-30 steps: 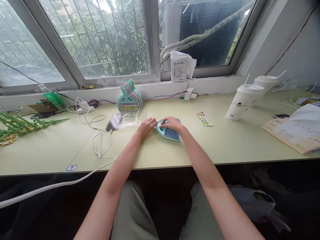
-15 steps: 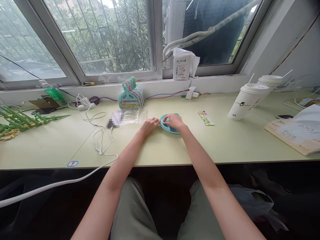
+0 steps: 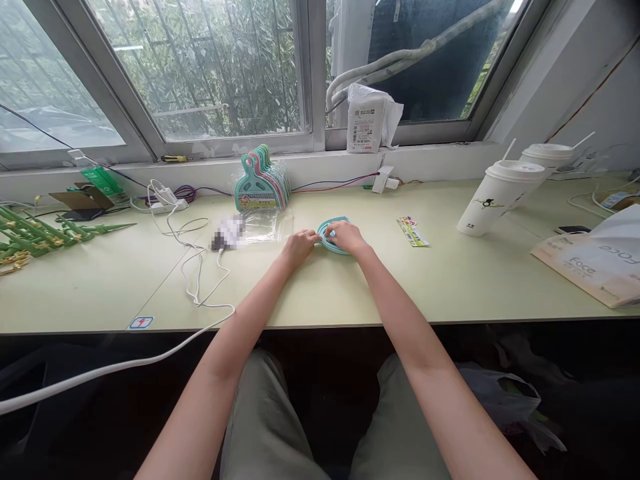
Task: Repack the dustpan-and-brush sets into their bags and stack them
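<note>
A small teal dustpan lies on the pale desk in front of me, its wide end turned to the right. My left hand is closed around its narrow left end. From the right, my right hand reaches over the pan, fingers bent and pinched down on it near the handle. That hand covers much of the inside, so what lies under the fingertips is hidden. To the right is a printed yellow-green card. Clear plastic wrapping lies flat to the left.
Several bagged dustpans stand by the sill. White cables run across the desk beside my left arm. Two lidded paper cups and a tissue pack stand on the right. Green plant stalks lie far left.
My right hand has shifted slightly left over the dustpan, and less of the pan's dark striped part shows. My left hand keeps its hold. The view has tilted a little.
</note>
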The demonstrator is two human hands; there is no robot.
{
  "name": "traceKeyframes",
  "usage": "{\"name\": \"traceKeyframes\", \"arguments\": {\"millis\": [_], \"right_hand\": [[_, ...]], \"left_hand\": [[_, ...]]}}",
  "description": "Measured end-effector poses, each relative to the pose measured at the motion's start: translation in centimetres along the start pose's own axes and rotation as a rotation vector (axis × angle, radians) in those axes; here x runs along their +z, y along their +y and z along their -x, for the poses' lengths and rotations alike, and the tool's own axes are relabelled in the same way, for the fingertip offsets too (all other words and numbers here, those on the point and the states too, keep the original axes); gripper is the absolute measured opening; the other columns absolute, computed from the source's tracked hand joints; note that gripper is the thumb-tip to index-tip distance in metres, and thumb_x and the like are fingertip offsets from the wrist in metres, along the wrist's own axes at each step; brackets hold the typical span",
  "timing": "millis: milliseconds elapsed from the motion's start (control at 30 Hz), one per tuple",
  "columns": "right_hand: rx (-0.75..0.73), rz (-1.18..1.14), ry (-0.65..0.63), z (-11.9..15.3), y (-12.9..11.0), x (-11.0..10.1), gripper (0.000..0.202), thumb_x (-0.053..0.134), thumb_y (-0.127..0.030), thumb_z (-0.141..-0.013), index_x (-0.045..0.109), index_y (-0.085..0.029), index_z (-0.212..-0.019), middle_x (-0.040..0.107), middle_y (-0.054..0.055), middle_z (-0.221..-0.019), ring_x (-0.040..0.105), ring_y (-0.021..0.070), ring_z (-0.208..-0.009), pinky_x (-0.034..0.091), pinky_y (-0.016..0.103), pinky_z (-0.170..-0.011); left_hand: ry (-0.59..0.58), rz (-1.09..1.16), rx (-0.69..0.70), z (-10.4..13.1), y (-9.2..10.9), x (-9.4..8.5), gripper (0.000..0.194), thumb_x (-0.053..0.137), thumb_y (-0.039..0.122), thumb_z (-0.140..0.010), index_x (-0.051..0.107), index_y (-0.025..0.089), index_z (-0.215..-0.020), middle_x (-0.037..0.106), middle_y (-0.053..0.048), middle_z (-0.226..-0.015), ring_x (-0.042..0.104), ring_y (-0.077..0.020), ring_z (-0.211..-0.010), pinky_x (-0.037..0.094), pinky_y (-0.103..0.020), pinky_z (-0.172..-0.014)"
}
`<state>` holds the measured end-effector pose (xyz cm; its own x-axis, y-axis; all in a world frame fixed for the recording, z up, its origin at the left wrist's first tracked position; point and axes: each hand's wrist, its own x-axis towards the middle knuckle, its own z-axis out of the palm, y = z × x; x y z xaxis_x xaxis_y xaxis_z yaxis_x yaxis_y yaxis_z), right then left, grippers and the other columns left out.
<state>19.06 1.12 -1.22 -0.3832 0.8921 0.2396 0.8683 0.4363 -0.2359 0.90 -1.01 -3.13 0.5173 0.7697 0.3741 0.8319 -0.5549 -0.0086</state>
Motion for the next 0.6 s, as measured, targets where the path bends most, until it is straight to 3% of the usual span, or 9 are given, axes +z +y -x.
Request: {"name": "traceKeyframes", "arguments": {"millis": [167, 367, 433, 500, 567, 600], "right_hand": [[0.010, 0.012, -0.034, -0.3, 0.1, 0.2, 0.015, 0.060, -0.021, -0.081, 0.069, -0.026, -0.093, 0.065, 0.000, -0.114, 0.059, 0.0198, -0.102, 0.043, 0.026, -0.078], [0.018, -0.002, -0.001, 0.7, -0.6, -0.2, 0.018, 0.054, -0.023, -0.083, 0.065, -0.023, -0.098, 0.065, 0.004, -0.114, 0.062, 0.0196, -0.097, 0.044, 0.027, -0.079], [0.060, -0.039, 0.005, 0.9, -1.0, -0.6, 0.017, 0.057, -0.027, -0.081, 0.065, -0.023, -0.095, 0.066, 0.004, -0.110, 0.062, 0.0195, -0.096, 0.044, 0.027, -0.079], [0.138, -0.095, 0.043, 0.9, -1.5, -0.9, 0.018, 0.059, -0.031, -0.080, 0.065, -0.024, -0.094, 0.068, 0.003, -0.106, 0.062, 0.0183, -0.097, 0.045, 0.025, -0.078], [0.221, -0.139, 0.150, 0.7, -2.0, -1.0, 0.021, 0.056, -0.035, -0.082, 0.064, -0.025, -0.099, 0.068, 0.004, -0.107, 0.062, 0.0168, -0.099, 0.045, 0.024, -0.080], [0.247, -0.155, 0.213, 0.5, -2.2, -1.1, 0.024, 0.054, -0.037, -0.084, 0.063, -0.025, -0.102, 0.067, 0.004, -0.108, 0.061, 0.0164, -0.100, 0.045, 0.024, -0.082]], "left_hand": [[-0.040, 0.021, -0.062, -0.3, 0.4, 0.1, 0.039, 0.046, 0.005, -0.078, 0.069, 0.023, -0.104, 0.068, -0.007, -0.098, 0.061, -0.0226, -0.095, 0.045, -0.031, -0.074], [0.020, 0.064, -0.003, 0.5, 0.2, -0.1, 0.038, 0.042, 0.004, -0.082, 0.066, 0.024, -0.103, 0.065, -0.008, -0.100, 0.059, -0.0216, -0.100, 0.047, -0.032, -0.079], [0.131, 0.108, -0.027, 0.6, 0.1, -0.7, 0.038, 0.041, 0.005, -0.084, 0.064, 0.024, -0.107, 0.061, -0.008, -0.114, 0.053, -0.0223, -0.113, 0.045, -0.036, -0.090], [0.327, 0.212, -0.121, 0.3, 0.3, -1.4, 0.041, 0.046, 0.012, -0.085, 0.054, 0.024, -0.123, 0.050, -0.010, -0.133, 0.043, -0.0241, -0.127, 0.038, -0.041, -0.102], [0.471, 0.458, -0.254, -0.1, 0.7, -1.9, 0.054, 0.050, 0.024, -0.087, 0.036, 0.024, -0.138, 0.039, -0.013, -0.142, 0.040, -0.0250, -0.130, 0.037, -0.042, -0.105], [0.467, 0.637, -0.312, -0.4, 1.0, -1.9, 0.059, 0.050, 0.030, -0.087, 0.029, 0.024, -0.141, 0.040, -0.014, -0.141, 0.043, -0.0247, -0.127, 0.039, -0.042, -0.102]]}}
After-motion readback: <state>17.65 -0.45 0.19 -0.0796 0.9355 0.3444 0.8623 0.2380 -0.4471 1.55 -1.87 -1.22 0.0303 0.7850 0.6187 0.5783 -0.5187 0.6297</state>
